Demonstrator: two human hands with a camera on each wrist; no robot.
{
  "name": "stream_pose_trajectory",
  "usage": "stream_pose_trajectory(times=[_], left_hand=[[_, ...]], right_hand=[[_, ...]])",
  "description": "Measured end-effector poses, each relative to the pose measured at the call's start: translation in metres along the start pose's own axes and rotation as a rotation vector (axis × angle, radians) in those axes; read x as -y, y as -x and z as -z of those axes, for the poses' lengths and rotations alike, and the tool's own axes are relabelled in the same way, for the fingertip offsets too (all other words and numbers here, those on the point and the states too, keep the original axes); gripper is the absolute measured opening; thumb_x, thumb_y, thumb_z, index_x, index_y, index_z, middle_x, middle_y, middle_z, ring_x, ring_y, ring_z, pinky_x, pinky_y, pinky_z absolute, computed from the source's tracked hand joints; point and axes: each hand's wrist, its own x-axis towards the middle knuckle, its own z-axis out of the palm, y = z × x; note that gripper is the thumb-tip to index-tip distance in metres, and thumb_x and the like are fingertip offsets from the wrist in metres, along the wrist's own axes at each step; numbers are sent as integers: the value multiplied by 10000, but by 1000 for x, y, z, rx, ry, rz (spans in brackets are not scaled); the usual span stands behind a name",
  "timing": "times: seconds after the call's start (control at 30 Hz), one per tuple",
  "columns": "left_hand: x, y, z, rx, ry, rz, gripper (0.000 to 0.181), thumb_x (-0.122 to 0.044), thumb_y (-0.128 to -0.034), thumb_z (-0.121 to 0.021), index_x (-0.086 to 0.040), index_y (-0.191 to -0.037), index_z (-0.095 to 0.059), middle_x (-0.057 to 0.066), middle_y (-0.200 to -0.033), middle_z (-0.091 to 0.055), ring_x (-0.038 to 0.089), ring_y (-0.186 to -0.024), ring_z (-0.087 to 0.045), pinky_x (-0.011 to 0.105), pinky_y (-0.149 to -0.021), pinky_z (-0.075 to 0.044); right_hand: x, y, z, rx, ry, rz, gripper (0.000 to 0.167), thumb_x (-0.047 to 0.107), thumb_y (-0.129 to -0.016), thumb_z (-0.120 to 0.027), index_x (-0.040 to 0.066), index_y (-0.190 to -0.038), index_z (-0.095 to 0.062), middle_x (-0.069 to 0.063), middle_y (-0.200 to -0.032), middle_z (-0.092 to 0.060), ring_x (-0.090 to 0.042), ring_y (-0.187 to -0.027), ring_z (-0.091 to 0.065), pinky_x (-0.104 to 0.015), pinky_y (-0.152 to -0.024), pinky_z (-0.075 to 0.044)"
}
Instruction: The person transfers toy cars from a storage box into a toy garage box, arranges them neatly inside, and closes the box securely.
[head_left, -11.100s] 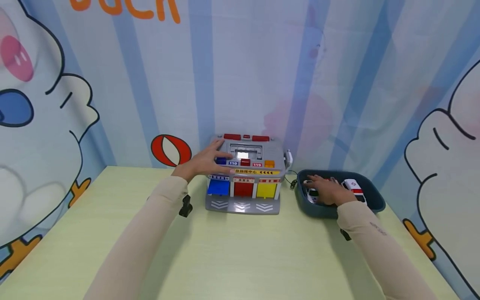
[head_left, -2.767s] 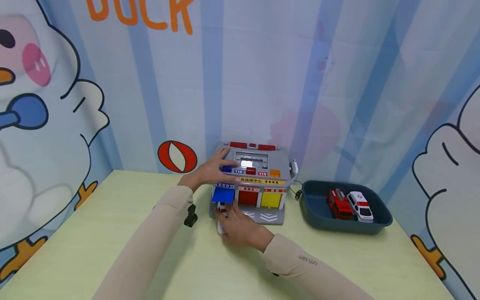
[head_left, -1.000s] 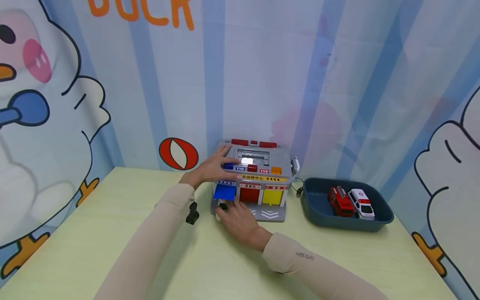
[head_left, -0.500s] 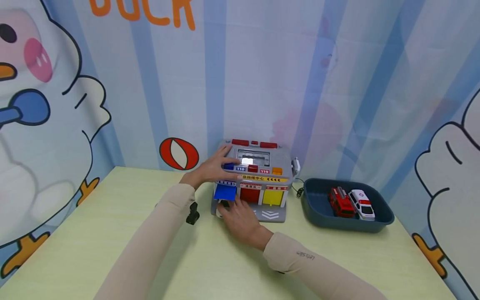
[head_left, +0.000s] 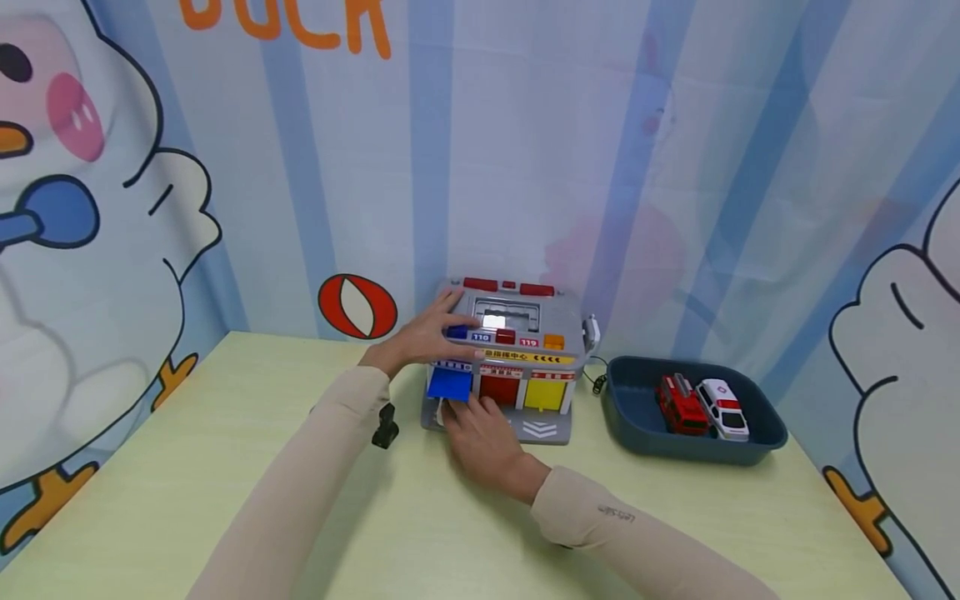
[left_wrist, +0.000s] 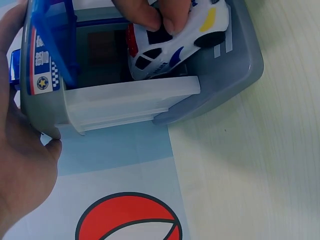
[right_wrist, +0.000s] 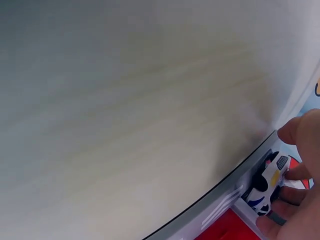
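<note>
Striped duck backdrop [head_left: 502, 167] hung behind, and the left grip [head_left: 423, 337] was spread over the toy station's roof [head_left: 553, 321], probably to steady it, while the right grip [head_left: 483, 442] pinched the white toy car [left_wrist: 187, 44] at the opening below the lifted blue door [head_left: 450, 384], likely 'cause space was tight.

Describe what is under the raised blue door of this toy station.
Under the blue door, a white toy car is at the opening, held by the right hand, which covers part of it. Deeper inside is dark and partly hidden; I cannot tell what is there.
</note>
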Motion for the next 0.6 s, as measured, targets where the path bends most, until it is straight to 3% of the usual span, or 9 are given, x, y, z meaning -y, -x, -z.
stream_pose_trajectory(times=[0.2, 0.47, 0.6], left_hand=[[0, 0, 0, -1, 0, 4, 744, -513, -801, -755, -211, -1448, -547, 39, -1709, -41, 291, -1575, 71, 664, -1200, -171], [0, 0, 0, 1, 3, 13, 748, -515, -801, -756, -217, -1453, -541, 30, -1709, -38, 284, -1575, 70, 659, -1203, -172], [0, 0, 0, 3, -2, 15, 750, -518, -803, -753, -217, -1456, -538, 28, -1710, -31, 282, -1575, 77, 658, -1203, -174]], right_hand=[[-3, 6, 0, 35, -22, 12, 500, 398, -1015, -538, 265, -1492, -473, -68, -1586, -401, -283, -1427, -381, -411, -1086, -445], [-3, 10, -3, 34, 64, 23, 559, 408, -1014, -526, 124, -1492, -466, -66, -1555, -414, -247, -1393, -387, -379, -1087, -420], [-3, 12, -2, 63, 62, 24, 589, 433, -1015, -519, 114, -1505, -445, -54, -1571, -404, -244, -1413, -378, -393, -1115, -406]])
